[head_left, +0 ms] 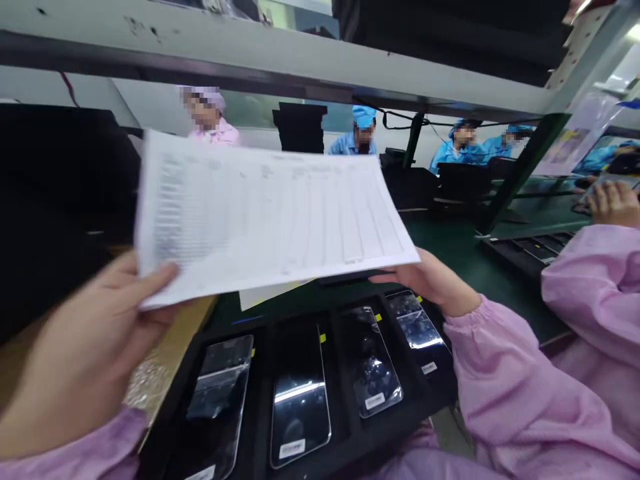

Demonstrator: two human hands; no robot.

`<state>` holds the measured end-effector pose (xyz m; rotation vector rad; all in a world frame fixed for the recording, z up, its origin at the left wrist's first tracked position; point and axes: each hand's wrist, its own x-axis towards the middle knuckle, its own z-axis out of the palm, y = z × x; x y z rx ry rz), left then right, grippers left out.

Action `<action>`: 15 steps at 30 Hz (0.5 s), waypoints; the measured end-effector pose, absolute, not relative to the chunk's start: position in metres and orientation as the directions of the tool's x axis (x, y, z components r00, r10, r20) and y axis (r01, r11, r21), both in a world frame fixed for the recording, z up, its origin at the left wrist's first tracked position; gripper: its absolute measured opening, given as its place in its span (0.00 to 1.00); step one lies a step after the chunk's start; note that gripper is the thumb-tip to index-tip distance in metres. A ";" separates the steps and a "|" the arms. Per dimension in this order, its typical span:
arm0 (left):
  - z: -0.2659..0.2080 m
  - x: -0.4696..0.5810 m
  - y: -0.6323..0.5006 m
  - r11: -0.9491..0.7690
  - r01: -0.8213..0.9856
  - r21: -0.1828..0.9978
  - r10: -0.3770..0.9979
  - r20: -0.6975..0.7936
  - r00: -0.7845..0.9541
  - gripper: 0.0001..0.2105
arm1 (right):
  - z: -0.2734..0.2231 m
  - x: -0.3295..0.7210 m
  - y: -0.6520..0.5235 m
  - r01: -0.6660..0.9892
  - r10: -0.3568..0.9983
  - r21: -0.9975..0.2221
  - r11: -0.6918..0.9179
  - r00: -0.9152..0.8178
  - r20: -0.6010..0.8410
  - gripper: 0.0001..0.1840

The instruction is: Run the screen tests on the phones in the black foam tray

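Left hand (95,340) is closed on the lower left corner of a printed sheet (280,213), thumb over the top face and fingers behind. Right hand (443,283) is at the opposite lower corner, its fingers reaching behind the paper; how far they are closed, or whether they pinch it, I cannot tell. Between them the sheet is held up and tilted, its lower edge above the far ends of four glossy phone-like panels in a black tray (260,407).

Dark dividers part the panels, each lying in its own slot with a yellow tab by its edge. A shelf beam (280,60) crosses overhead, with a gap between it and the paper's top edge. Bare green bench (465,260) opens to the right of the sheet, as far as a second tray (530,250) — a co-worker's hand (615,203) is beyond that. On the left, room is tighter: a tan board (150,387) with clear wrapping lies just beside the tray, with a large black object (60,200) behind.

The print is blurred past reading. Another sheet (273,295) shows only partly below the first — the rest is hidden. The leftmost panel (220,400) is cut off at the bottom.
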<state>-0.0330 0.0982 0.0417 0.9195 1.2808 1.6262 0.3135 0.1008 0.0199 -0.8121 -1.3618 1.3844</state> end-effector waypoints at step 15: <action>-0.027 -0.036 0.083 0.164 -0.261 0.951 0.972 -0.110 0.207 0.30 | -0.026 0.331 0.107 -0.243 0.991 -0.962 -0.126 0.021 -0.135 0.29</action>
